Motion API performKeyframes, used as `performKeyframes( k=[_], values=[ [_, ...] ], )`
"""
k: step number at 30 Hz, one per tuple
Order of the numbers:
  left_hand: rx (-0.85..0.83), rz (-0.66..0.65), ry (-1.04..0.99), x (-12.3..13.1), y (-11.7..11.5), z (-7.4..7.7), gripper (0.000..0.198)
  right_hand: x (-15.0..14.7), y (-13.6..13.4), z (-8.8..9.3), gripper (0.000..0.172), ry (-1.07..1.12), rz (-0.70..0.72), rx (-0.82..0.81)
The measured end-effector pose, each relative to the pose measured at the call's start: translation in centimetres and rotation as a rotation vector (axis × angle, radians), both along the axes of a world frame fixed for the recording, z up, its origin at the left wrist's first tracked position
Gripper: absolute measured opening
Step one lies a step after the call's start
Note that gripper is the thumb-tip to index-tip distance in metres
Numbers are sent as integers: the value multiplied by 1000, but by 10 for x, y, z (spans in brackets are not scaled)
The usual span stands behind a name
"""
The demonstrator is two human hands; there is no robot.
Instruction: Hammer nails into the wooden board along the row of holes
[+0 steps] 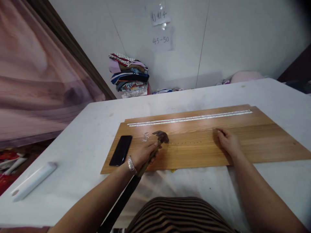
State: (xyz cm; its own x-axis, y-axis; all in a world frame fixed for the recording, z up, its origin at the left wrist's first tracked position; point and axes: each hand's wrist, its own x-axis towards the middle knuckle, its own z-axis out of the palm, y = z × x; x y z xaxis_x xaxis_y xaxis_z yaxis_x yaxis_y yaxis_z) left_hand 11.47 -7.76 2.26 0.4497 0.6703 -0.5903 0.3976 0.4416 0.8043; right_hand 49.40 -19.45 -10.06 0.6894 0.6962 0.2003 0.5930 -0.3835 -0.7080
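Note:
My left hand [147, 153] is wrapped around the handle of a claw hammer [160, 137], close below its dark metal head. The hammer slants over the wooden board [262, 136], its long black grip running back toward me. Just left of the head, several small silver nails [145, 137] lie loose on the wood. A row of small dark dots [185, 143], nail heads or holes, runs rightward from the hammer head. Over the right part of the board, my right hand [229, 142] is closed with fingers curled together; anything between the fingertips is too small to make out.
Two measuring strips [189, 119] run along the board's far side. A black phone [120, 150] lies at its left end. On the white table [80, 139] at left is a white long object [34, 181]. Folded clothes [130, 74] are stacked by the wall.

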Motion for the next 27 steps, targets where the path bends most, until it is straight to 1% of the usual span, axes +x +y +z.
performKeyframes(
  k=[3,9,13,16,22,25,27],
  values=[
    [-5,-7,-3,-1,-2,-1,59,0,0,0,38,-6,-1,20],
    [25,-61,38,-1,-4,-5,61,2,0,-4,39,7,30,31],
    [21,-31,20,0,-5,-3,60,1,0,-3,36,11,46,54],
    [20,-24,19,0,-5,-2,59,0,0,0,37,-1,37,56],
    [49,-57,52,-2,-6,-6,55,-2,0,3,37,16,-9,39],
    [20,-51,7,0,-7,-4,49,-3,1,9,33,71,-4,82],
    [28,-44,-40,3,-5,1,45,-7,0,17,30,124,-5,131]
  ],
)
